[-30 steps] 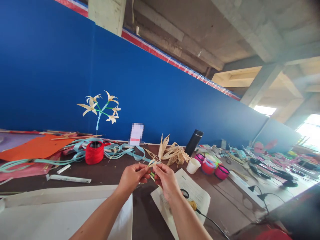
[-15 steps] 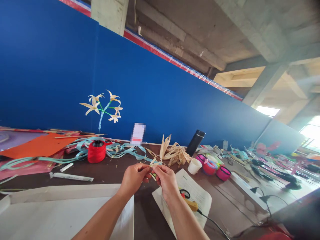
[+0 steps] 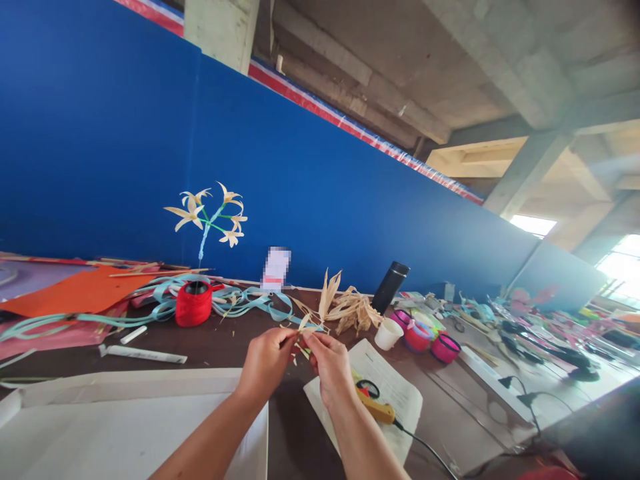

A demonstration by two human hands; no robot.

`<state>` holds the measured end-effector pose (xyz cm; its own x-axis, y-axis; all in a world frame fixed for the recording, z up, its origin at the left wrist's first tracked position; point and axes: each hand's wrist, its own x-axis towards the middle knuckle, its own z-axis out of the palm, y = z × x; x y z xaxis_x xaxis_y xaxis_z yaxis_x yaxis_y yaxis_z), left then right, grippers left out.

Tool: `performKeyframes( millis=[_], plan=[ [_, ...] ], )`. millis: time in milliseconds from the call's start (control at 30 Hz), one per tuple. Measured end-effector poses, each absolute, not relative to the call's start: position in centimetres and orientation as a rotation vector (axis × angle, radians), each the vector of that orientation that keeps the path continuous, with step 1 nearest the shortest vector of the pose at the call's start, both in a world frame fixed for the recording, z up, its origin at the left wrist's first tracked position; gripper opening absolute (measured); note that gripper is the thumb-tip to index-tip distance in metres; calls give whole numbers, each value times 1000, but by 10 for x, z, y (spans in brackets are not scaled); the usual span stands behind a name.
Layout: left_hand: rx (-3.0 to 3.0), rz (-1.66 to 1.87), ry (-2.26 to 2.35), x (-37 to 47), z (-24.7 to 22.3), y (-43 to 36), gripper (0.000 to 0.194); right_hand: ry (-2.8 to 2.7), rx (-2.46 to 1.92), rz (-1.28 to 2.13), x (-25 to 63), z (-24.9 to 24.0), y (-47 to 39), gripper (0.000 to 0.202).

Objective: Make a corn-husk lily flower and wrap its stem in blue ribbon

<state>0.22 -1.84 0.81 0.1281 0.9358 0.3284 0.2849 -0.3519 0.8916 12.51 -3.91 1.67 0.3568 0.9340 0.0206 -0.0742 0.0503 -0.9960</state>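
Note:
My left hand and my right hand meet above the brown table, fingertips almost touching. Both pinch a small pale husk flower whose pointed petals stick up and out between the fingers. A thin light stem shows beneath the fingertips. Behind the hands lies a bundle of dried husks. At the left, a finished-looking spray of cream flowers with green stems stands upright on a blue-wrapped stalk, above a red spool.
A white tray fills the near left. Under my right forearm are a paper sheet and a yellow-handled corded tool. A white cup, black bottle and power strip stand or lie to the right.
The fingers have shifted slightly around the small flower, and more of its pale petals now show. The corded tool is a little more exposed beside my right forearm.

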Motion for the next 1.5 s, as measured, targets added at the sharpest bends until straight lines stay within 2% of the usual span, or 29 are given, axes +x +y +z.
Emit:
performKeyframes(
  millis=[333,800,1100,1500],
  plan=[
    [1818,1269,1160,2,7,-21,29,-923,-1291,918,124,19,-39,31],
    [1531,1218,1113,3,14,-20,27,-993,-1251,896,122,17,-46,26],
    [1784,1324,1190,0,15,-25,27,-1135,-1276,709,122,9,-38,23],
    [1988,1417,1206,0,7,-24,25,-1145,-1245,635,114,10,-36,22]
  ],
)
